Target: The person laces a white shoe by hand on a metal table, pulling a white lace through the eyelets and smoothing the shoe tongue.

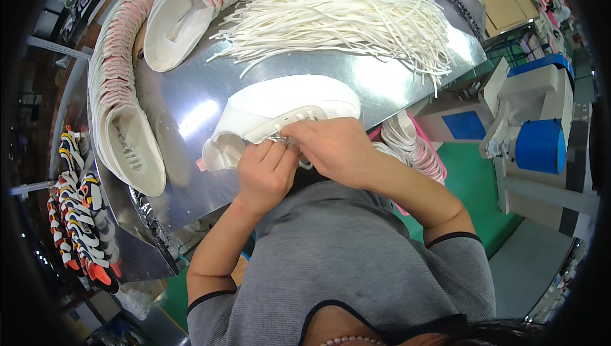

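Note:
A white shoe upper [286,96] lies on its side on the metal table in front of me, its heel opening to the left and a small pink tab at the heel. At its lacing edge both hands meet. My left hand [267,171] is closed with curled fingers against the edge; what it pinches is hidden. Above and to its right, my right hand [336,150] pinches a short white bit of shoelace [278,128] by the eyelets. Something small and shiny shows between the fingertips, too small to name. Part of the lace row is threaded; my hands cover the rest.
Loose white shoelaces [344,24] lie in a heap at the back. A long row of nested uppers [118,66] curves along the left, with another row [184,21] beside it. A pink bin of uppers [414,148] and a blue-and-white machine [541,136] stand right, beyond the table edge.

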Available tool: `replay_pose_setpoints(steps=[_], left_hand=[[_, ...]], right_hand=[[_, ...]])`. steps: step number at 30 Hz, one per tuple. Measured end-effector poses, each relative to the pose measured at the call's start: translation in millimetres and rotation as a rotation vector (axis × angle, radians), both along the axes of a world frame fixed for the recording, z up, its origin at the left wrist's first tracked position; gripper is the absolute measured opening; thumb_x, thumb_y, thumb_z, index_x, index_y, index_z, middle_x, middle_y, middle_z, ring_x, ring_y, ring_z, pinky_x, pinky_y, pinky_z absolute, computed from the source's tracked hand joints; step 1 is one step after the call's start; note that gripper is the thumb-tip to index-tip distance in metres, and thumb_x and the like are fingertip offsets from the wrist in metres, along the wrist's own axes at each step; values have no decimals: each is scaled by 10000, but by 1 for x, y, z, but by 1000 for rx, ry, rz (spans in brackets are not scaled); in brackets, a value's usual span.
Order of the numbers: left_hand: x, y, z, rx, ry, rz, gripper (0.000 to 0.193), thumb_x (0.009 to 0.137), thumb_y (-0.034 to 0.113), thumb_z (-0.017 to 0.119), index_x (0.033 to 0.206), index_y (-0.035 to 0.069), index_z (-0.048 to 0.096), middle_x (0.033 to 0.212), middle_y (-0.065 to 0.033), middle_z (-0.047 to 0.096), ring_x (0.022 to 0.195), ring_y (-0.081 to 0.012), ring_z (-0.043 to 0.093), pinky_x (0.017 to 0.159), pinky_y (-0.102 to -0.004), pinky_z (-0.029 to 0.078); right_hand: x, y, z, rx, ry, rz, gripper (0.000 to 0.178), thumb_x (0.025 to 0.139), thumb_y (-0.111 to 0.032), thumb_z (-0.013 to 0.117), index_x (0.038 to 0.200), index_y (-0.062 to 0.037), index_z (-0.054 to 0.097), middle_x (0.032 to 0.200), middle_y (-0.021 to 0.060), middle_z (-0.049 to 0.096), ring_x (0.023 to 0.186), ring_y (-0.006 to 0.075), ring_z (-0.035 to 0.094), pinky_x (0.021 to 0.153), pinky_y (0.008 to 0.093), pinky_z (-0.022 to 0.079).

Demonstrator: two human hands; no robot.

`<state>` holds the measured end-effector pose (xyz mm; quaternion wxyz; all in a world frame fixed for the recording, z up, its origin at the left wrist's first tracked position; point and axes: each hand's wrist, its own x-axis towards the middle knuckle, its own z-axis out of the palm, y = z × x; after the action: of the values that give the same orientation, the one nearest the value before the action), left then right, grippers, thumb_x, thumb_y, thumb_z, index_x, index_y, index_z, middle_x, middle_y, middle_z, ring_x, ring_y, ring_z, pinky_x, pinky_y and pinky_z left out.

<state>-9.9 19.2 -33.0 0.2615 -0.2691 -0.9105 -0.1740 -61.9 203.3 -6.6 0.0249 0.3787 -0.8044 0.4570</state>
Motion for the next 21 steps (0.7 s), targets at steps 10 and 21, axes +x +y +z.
replay_pose_setpoints(steps=[10,21], left_hand=[[0,-10,-2,63,-123,-71,205,707,41,796,871,33,672,693,-54,535,625,-236,532,555,-349,417],[-8,-10,5,127,-219,-91,177,741,85,789,849,54,651,717,-55,535,660,-235,540,596,-359,419]], right_hand=[[-29,-6,-11,131,-425,7,208,855,-167,735,1038,-68,721,855,123,719,776,227,697,726,336,535],[-46,12,8,-395,-655,-46,144,891,-59,718,1016,12,719,876,35,718,847,119,671,810,263,535]])
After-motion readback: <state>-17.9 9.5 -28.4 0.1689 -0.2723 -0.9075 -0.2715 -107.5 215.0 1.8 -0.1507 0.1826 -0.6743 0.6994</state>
